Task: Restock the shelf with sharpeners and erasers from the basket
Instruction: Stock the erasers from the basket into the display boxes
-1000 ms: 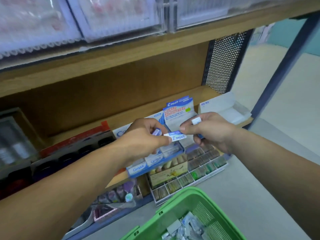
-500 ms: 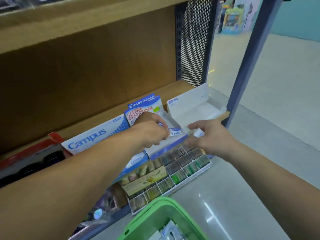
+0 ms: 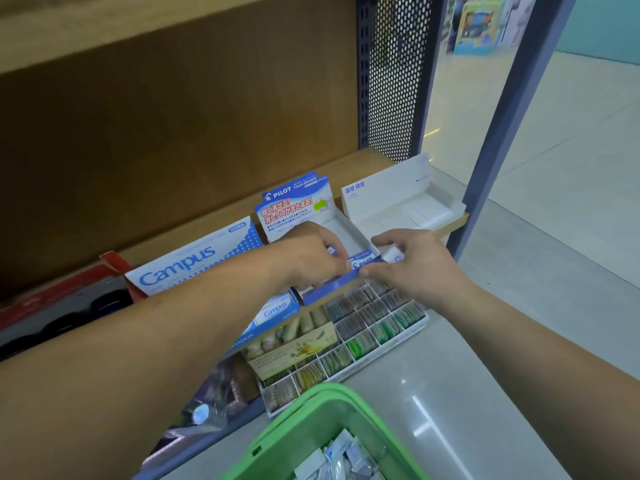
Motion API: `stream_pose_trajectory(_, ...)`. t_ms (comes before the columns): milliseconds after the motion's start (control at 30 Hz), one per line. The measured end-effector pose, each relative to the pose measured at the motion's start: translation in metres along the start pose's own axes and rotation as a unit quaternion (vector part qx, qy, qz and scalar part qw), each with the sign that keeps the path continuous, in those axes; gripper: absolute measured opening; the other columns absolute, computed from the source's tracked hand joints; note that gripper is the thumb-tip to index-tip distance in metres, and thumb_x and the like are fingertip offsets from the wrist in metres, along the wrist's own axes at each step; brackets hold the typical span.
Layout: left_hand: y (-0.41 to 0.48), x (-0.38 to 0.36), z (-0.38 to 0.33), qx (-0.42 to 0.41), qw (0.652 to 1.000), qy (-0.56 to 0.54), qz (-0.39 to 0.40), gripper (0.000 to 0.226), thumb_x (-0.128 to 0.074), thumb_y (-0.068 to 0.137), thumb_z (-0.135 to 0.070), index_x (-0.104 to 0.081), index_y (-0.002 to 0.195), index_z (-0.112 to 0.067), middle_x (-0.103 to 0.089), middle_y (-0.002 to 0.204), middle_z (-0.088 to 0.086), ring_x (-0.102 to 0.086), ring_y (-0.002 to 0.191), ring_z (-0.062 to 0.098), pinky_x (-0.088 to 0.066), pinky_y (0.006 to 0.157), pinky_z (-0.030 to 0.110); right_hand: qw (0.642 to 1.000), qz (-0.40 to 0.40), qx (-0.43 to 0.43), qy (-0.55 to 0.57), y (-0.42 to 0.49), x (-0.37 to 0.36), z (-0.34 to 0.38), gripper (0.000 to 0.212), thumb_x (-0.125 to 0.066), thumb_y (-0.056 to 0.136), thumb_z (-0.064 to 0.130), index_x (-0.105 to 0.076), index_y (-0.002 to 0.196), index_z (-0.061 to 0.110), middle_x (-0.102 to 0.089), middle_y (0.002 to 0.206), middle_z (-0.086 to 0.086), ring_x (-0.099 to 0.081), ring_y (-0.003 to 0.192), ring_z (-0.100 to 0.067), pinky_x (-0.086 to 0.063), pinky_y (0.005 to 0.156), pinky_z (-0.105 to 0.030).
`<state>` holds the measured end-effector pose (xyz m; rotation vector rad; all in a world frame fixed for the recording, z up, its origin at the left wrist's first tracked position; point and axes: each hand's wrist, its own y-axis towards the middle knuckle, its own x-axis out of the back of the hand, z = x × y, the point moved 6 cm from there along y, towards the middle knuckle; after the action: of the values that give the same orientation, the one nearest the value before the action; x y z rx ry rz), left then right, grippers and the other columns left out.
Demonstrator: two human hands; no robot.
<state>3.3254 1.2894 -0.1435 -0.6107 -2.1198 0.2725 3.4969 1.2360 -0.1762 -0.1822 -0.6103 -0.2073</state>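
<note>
Loading the Pilot box (image 3: pixel 342 227), centre of frame. Both your hands are on one Pilot eraser (image 3: pixel 362 263), which sits right over the box's blue front lip, not yet down inside. Your left hand (image 3: pixel 308 259) is curled tight, fingertips pinching the eraser's left end. A small blue-white piece (image 3: pixel 331 251) shows in that grip, too small to name. Your right hand (image 3: pixel 417 271) pinches the right end between thumb and forefinger, and its other fingers are tucked narrow round a spare eraser (image 3: pixel 394 255).

Risks, as I read them:
- Letting go early. The eraser is on the lip, so it could tip forward and drop into the tray (image 3: pixel 420 325) just below, or on to the floor at lower right.
- The spare slipping. Your right hand is doing two jobs, so opening the pinch may loosen the tucked fingers too.
- Pressing on the lip. The box sits at the shelf edge, so downward force could tilt it or slide it forward.
- Misfiling. The white box (image 3: pixel 398 202) is just right of it and the Campus box (image 3: pixel 194 261) just left.

Remaining stock is in the basket (image 3: pixel 311 407), bottom centre, well apart from the shelf.
</note>
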Motion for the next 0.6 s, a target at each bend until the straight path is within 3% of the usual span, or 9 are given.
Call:
stream_pose_trajectory(67, -0.002, 0.008, 0.0, -0.018, 0.997, 0.035, -0.06, 0.025, -0.073, 0.09, -0.049, -0.072, 0.097, -0.025, -0.064, 0.088, -0.002, -0.063, 0.077, 0.016, -0.052, 0.067, 0.027, 1.0, -0.015, -0.001, -0.019, -0.001, 0.009, 0.008, 0.057, -0.091, 0.072, 0.036, -0.067, 0.124, 0.028, -0.064, 0.118, 0.006, -0.056, 0.094, -0.008, -0.039, 0.064, -0.011)
stream_pose_trajectory(133, -0.014, 0.017, 0.008, -0.002, 0.995, -0.042, -0.092, 0.037, -0.064, 0.094, -0.056, -0.072, 0.096, -0.02, -0.069, 0.084, 0.002, -0.062, 0.065, 0.015, -0.047, 0.056, 0.025, 0.999, -0.032, 0.02, 0.001, -0.004, 0.018, 0.025, 0.039, -0.088, 0.076, 0.035, -0.071, 0.11, 0.027, -0.068, 0.107, 0.005, -0.06, 0.085, -0.006, -0.038, 0.059, -0.01)
stream_pose_trajectory(200, -0.03, 0.017, 0.021, 0.047, 0.975, -0.214, -0.026, 0.039, -0.055, 0.102, -0.044, -0.073, 0.103, -0.01, -0.065, 0.08, 0.006, -0.053, 0.057, 0.016, -0.035, 0.043, 0.023, 0.994, 0.016, 0.033, 0.101, -0.009, 0.014, 0.047, 0.02, -0.084, 0.082, 0.029, -0.072, 0.097, 0.021, -0.071, 0.08, 0.0, -0.057, 0.056, -0.005, -0.038, 0.048, -0.015)
stream_pose_trajectory(233, -0.042, 0.016, 0.025, 0.067, 0.949, -0.308, 0.019, 0.035, -0.052, 0.103, -0.032, -0.071, 0.106, -0.003, -0.063, 0.079, 0.009, -0.051, 0.057, 0.017, -0.031, 0.04, 0.023, 0.986, 0.063, 0.03, 0.155, -0.013, 0.005, 0.058, 0.016, -0.082, 0.085, 0.025, -0.072, 0.096, 0.018, -0.07, 0.071, -0.003, -0.051, 0.046, -0.01, -0.037, 0.045, -0.02)
stream_pose_trajectory(300, -0.064, 0.019, 0.033, 0.076, 0.9, -0.422, 0.083, 0.026, -0.05, 0.099, -0.015, -0.066, 0.107, 0.003, -0.061, 0.08, 0.014, -0.051, 0.057, 0.018, -0.027, 0.036, 0.023, 0.969, 0.143, 0.033, 0.199, -0.023, -0.014, 0.08, 0.017, -0.08, 0.087, 0.019, -0.073, 0.103, 0.019, -0.066, 0.062, -0.008, -0.044, 0.043, -0.017, -0.034, 0.041, -0.022)
stream_pose_trajectory(467, -0.091, 0.043, 0.05, 0.005, 0.913, -0.403, 0.069, 0.033, -0.037, 0.108, -0.006, -0.06, 0.129, 0.003, -0.075, 0.103, 0.022, -0.068, 0.072, 0.017, -0.023, 0.035, 0.019, 0.942, 0.258, 0.046, 0.211, -0.037, -0.054, 0.108, 0.018, -0.076, 0.091, 0.023, -0.073, 0.108, 0.02, -0.061, 0.069, -0.011, -0.044, 0.048, -0.015, -0.033, 0.044, -0.022)
stream_pose_trajectory(600, -0.092, 0.053, 0.057, 0.014, 0.935, -0.355, 0.007, 0.03, -0.039, 0.109, -0.013, -0.064, 0.122, -0.005, -0.077, 0.098, 0.021, -0.078, 0.086, 0.025, -0.017, 0.039, 0.021, 0.941, 0.255, 0.024, 0.223, -0.028, -0.06, 0.109, 0.013, -0.077, 0.09, 0.018, -0.074, 0.1, 0.011, -0.056, 0.068, -0.016, -0.042, 0.046, -0.014, -0.031, 0.043, -0.021)
